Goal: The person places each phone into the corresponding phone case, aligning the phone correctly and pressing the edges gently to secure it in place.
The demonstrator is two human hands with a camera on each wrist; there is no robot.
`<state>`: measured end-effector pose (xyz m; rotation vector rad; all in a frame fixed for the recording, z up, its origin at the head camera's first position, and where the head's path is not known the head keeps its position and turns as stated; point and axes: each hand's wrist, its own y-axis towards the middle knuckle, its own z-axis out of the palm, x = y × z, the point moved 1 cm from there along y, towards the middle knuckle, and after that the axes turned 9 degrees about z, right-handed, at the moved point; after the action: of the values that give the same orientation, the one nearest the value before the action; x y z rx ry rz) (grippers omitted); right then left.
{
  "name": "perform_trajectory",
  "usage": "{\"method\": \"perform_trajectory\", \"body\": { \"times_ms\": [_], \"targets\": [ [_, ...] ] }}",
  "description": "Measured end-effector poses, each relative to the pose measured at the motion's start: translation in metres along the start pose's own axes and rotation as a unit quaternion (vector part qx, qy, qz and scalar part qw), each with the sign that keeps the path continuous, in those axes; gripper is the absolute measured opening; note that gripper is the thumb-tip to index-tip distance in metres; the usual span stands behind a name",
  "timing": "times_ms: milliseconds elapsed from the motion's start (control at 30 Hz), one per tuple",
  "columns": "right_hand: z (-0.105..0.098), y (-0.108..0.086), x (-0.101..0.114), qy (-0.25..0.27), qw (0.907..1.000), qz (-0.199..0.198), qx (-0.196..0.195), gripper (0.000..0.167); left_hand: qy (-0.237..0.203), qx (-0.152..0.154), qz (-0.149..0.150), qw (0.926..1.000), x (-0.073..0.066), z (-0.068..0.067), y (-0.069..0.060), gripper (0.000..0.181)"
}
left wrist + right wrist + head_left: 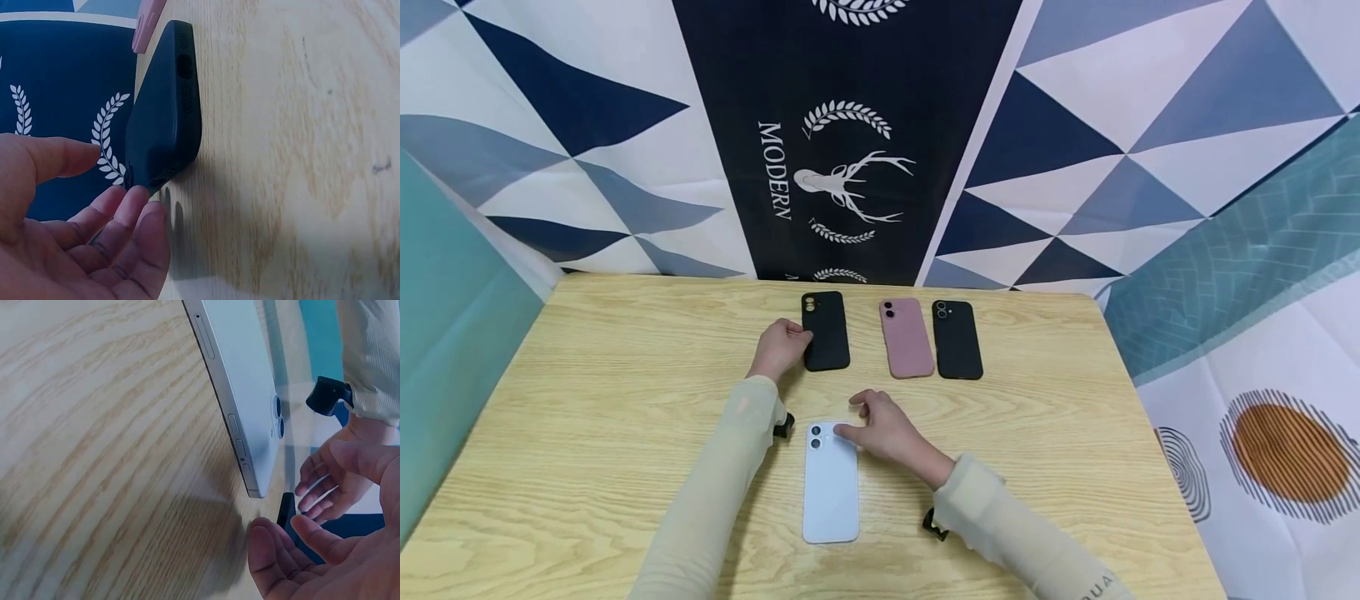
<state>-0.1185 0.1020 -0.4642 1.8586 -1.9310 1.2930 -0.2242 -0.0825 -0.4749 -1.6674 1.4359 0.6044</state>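
A white smartphone (831,492) lies back up on the wooden table, its two camera lenses at the far end. My right hand (883,427) hovers by its far right corner, thumb apart from the bent fingers; the right wrist view shows a gap between hand and smartphone (240,394). Farther back lies a black phone case (826,337) with camera cutouts. At its left edge is my left hand (780,346), fingertips against or very near the case (165,112). Its thumb stands away from the fingers, and nothing is gripped.
Right of that case, a pink phone case (907,340) and another black phone case (957,340) lie side by side near the table's (625,400) back edge. A patterned cloth (842,83) hangs behind the table. Each wrist carries a black strap mount.
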Motion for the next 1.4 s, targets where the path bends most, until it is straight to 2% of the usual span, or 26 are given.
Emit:
{"method": "perform_trajectory", "body": {
  "times_ms": [433, 533, 767, 967, 1200, 1400],
  "targets": [
    [0.008, 0.000, 0.001, -0.032, 0.9995, 0.005, 0.003, 0.051, 0.019, 0.004, -0.007, 0.9998, 0.001, 0.006, 0.005, 0.036],
    [0.010, 0.001, 0.001, -0.040, 0.9992, 0.000, 0.005, 0.053, 0.028, -0.003, -0.013, 0.9995, -0.001, 0.007, 0.005, 0.040],
    [0.013, 0.001, 0.002, -0.055, 0.9985, 0.001, 0.005, 0.056, 0.059, -0.023, 0.000, 0.9980, -0.003, 0.011, 0.006, 0.052],
    [0.019, 0.002, 0.000, -0.062, 0.9981, 0.000, -0.003, 0.061, 0.083, -0.042, -0.005, 0.9957, -0.006, 0.016, 0.009, 0.059],
    [0.026, -0.004, 0.005, -0.116, 0.9927, -0.021, -0.025, 0.070, 0.125, -0.059, -0.021, 0.9901, -0.008, 0.023, 0.013, 0.083],
    [0.029, -0.008, 0.009, -0.165, 0.9856, -0.022, -0.031, 0.083, 0.165, -0.071, -0.009, 0.9838, -0.015, 0.026, 0.015, 0.074]
  ]
}}
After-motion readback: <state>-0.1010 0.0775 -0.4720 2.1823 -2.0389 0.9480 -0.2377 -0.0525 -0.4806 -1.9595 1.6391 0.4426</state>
